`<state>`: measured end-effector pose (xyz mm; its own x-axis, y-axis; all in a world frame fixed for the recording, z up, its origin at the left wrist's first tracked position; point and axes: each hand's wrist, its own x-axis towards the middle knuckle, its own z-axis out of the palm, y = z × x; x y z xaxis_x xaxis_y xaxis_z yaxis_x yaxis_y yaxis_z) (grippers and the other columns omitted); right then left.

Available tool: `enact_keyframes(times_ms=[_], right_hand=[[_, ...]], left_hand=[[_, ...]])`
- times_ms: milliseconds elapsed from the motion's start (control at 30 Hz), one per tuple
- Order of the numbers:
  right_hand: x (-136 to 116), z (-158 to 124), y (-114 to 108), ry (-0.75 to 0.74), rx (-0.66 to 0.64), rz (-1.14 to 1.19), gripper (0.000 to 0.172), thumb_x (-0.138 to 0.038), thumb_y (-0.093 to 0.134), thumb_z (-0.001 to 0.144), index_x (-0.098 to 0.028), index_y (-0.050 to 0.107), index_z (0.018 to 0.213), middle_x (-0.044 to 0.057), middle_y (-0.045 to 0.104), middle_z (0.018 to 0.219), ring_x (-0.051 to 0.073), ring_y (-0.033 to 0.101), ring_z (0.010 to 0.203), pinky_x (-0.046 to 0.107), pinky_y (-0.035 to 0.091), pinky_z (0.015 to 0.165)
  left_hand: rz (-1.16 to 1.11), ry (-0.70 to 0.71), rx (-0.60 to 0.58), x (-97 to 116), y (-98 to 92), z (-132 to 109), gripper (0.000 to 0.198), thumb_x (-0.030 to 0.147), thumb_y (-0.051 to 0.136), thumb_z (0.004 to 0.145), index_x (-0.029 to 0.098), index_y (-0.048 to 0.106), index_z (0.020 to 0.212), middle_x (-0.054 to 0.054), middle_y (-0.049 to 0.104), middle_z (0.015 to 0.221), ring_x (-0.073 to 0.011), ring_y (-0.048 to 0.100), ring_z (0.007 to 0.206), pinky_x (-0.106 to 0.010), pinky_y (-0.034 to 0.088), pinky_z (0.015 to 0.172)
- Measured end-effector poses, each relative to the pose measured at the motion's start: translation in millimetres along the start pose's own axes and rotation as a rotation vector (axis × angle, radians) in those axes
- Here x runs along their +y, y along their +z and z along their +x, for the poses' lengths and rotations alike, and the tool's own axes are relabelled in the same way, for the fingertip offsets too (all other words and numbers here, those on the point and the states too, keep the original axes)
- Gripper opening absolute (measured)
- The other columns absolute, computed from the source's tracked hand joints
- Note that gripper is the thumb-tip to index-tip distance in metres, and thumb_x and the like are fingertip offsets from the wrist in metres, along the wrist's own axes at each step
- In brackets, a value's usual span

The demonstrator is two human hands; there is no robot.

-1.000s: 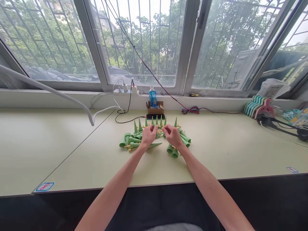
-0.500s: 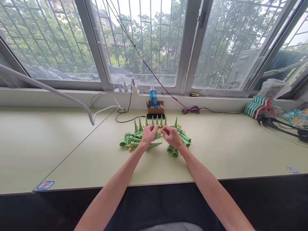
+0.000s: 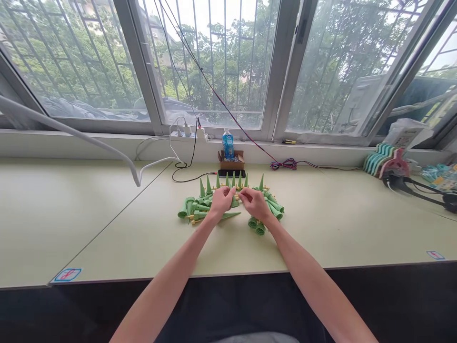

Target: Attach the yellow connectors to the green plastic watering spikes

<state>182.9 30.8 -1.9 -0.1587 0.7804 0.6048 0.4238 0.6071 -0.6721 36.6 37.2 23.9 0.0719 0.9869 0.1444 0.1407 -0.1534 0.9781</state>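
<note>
My left hand (image 3: 221, 200) is closed around a green plastic spike (image 3: 234, 203), whose wide end shows below the fingers. Close beside it, my right hand (image 3: 254, 201) pinches at a small yellow part near that spike; the fingertips hide most of it. Several similar green spikes (image 3: 233, 179) stand point up in a row behind the hands, with small yellow pieces at their bases. More spikes lie in a pile (image 3: 200, 207) by my left hand and in another group (image 3: 275, 206) by my right wrist. Two open round ends (image 3: 260, 229) face me below the right hand.
Behind the row, a black phone (image 3: 232, 173) lies before a small cardboard box (image 3: 231, 164) and a blue bottle (image 3: 227, 144). Bundled cable (image 3: 283, 164) rests to the right. A white tube (image 3: 117, 151) arches over the left side. Hangers (image 3: 383, 159) and a black headset (image 3: 403, 181) are far right.
Almost nothing differs. Both hands keep the same place and grip, with only slight finger movement, and the whole view shifts a little.
</note>
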Motion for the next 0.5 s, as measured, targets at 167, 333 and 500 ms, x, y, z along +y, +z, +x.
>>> enact_keyframes(times_ms=[167, 333, 500], right_hand=[[-0.9, -0.4, 0.0, -0.002, -0.007, 0.01, 0.027, -0.039, 0.047, 0.089, -0.019, 0.057, 0.074, -0.002, 0.049, 0.059, 0.011, 0.04, 0.053, 0.023, 0.034, 0.052], [-0.8, -0.9, 0.7, 0.01, -0.004, 0.016, 0.028, -0.04, 0.046, 0.089, -0.019, 0.056, 0.072, -0.002, 0.047, 0.058, 0.011, 0.039, 0.053, 0.023, 0.034, 0.052], [0.5, -1.3, 1.3, 0.025, -0.008, 0.016, 0.028, -0.04, 0.046, 0.089, -0.019, 0.056, 0.073, -0.002, 0.046, 0.058, 0.011, 0.039, 0.052, 0.023, 0.034, 0.051]], left_hand=[[-0.013, -0.009, 0.006, 0.5, 0.7, -1.1, 0.037, 0.044, 0.059, 0.08, 0.02, 0.038, 0.062, 0.009, 0.025, 0.049, -0.0038, 0.02, 0.038, -0.019, 0.02, 0.033], [0.003, 0.012, 0.014, -2.5, 1.4, -0.6, 0.04, 0.044, 0.059, 0.08, 0.02, 0.034, 0.06, 0.008, 0.026, 0.049, -0.0043, 0.023, 0.039, -0.019, 0.022, 0.033], [0.007, 0.013, 0.009, -3.8, 1.6, -0.5, 0.04, 0.042, 0.058, 0.081, 0.02, 0.033, 0.06, 0.008, 0.026, 0.048, -0.0044, 0.023, 0.038, -0.018, 0.022, 0.033]])
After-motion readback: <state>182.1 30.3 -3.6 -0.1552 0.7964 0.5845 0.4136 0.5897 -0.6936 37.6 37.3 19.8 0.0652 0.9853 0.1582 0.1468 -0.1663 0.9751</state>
